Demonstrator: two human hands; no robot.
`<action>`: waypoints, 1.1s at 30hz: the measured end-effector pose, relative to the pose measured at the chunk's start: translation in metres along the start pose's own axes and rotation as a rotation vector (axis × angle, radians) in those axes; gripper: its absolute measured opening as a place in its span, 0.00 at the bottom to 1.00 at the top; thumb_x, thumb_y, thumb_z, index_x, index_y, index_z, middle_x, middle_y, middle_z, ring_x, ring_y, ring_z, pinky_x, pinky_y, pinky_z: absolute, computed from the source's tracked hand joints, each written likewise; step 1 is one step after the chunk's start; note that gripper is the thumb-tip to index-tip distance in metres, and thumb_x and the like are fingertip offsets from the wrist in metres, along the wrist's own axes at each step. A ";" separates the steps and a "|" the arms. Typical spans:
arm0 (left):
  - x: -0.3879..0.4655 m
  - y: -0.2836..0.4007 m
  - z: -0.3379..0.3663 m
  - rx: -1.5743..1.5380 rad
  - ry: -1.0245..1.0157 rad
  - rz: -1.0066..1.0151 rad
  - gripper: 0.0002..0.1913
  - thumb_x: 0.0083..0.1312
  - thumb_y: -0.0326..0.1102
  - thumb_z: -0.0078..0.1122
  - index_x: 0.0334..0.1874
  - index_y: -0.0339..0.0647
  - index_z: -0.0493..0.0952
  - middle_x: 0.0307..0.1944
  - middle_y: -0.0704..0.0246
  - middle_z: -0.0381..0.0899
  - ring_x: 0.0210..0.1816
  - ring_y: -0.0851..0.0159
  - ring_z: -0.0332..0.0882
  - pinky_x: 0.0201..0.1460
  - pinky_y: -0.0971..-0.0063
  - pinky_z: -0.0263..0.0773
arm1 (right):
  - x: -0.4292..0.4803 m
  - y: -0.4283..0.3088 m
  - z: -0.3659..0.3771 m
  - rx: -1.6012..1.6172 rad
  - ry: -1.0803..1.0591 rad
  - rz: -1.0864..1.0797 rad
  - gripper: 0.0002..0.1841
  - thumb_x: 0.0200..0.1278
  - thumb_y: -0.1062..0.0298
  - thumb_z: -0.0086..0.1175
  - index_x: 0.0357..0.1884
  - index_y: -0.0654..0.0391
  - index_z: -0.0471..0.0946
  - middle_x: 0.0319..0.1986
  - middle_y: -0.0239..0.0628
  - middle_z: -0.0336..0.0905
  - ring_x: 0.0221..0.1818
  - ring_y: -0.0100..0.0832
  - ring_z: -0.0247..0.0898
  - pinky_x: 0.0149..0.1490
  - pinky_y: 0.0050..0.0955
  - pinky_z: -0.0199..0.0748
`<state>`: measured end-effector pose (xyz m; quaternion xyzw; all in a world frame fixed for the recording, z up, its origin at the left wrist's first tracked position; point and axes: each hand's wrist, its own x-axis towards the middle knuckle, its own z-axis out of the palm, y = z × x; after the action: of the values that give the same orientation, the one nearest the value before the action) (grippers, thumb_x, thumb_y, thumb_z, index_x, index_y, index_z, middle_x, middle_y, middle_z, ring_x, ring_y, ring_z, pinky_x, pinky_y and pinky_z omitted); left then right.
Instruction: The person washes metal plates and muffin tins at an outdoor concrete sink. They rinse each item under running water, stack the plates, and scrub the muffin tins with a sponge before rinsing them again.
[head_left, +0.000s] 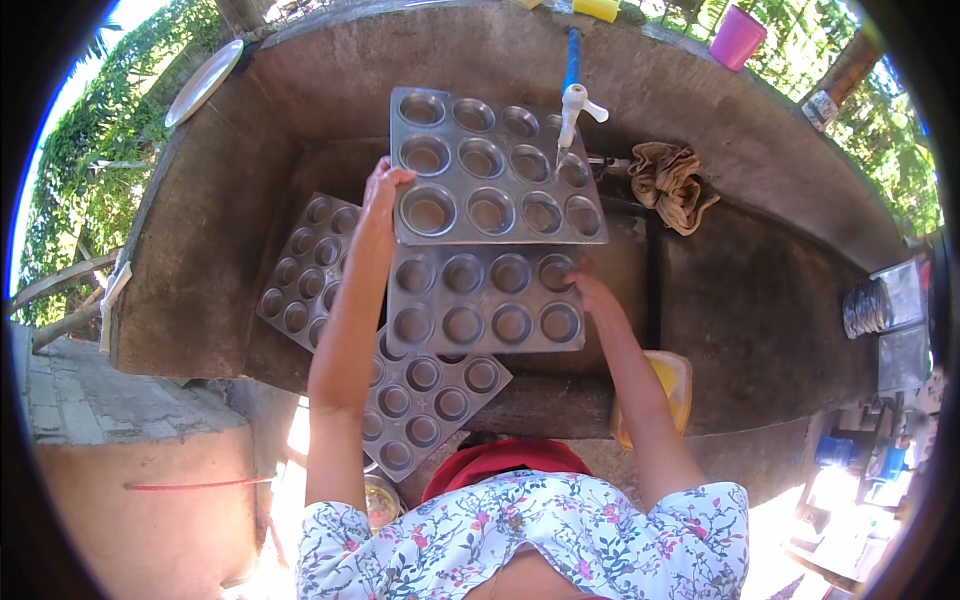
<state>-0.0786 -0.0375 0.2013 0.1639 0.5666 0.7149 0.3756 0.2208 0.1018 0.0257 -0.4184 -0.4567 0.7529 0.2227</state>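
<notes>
My left hand (385, 185) grips the left edge of a metal muffin pan (504, 176), which is held up beneath a white plastic tap (576, 112). Water runs from the tap onto the cups at the pan's right side. Just below and partly behind it is a second muffin pan (486, 301). My right hand (590, 286) is at that lower pan's right edge, its fingers blurred; whether they grip it cannot be told. Another muffin pan (307, 259) lies at the left, partly behind my left forearm, and one more (435, 397) lies tilted nearer my body.
A concrete basin (465, 56) surrounds the pans. A crumpled brown cloth (670, 187) lies right of the tap. A yellow plastic container (679, 382) sits by my right forearm. On the rim are a pink cup (738, 38), a yellow sponge (596, 8) and a white plate (205, 84).
</notes>
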 end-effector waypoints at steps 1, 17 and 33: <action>0.000 0.018 0.007 0.051 0.003 0.033 0.15 0.46 0.26 0.52 0.39 0.40 0.68 0.31 0.66 0.72 0.30 0.65 0.73 0.34 0.71 0.73 | 0.008 -0.002 -0.013 0.016 0.004 -0.085 0.38 0.33 0.86 0.45 0.58 0.63 0.61 0.46 0.43 0.70 0.46 0.36 0.69 0.47 0.30 0.73; -0.044 0.099 0.092 0.859 -0.025 0.688 0.10 0.41 0.26 0.56 0.26 0.37 0.67 0.20 0.72 0.63 0.25 0.71 0.61 0.30 0.78 0.60 | 0.073 -0.011 -0.046 0.005 0.211 -0.221 0.28 0.38 0.87 0.44 0.49 0.60 0.67 0.40 0.40 0.72 0.40 0.36 0.71 0.42 0.34 0.75; -0.112 -0.121 -0.245 -0.497 0.628 0.454 0.17 0.61 0.25 0.52 0.54 0.39 0.69 0.44 0.67 0.77 0.43 0.67 0.76 0.46 0.74 0.73 | 0.061 -0.042 -0.043 -0.109 0.069 -0.230 0.33 0.36 0.83 0.45 0.54 0.59 0.65 0.45 0.38 0.71 0.49 0.38 0.67 0.53 0.30 0.66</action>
<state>-0.1229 -0.2775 0.0352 -0.0356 0.4143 0.9082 0.0477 0.2213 0.1877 0.0260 -0.4005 -0.5339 0.6816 0.3001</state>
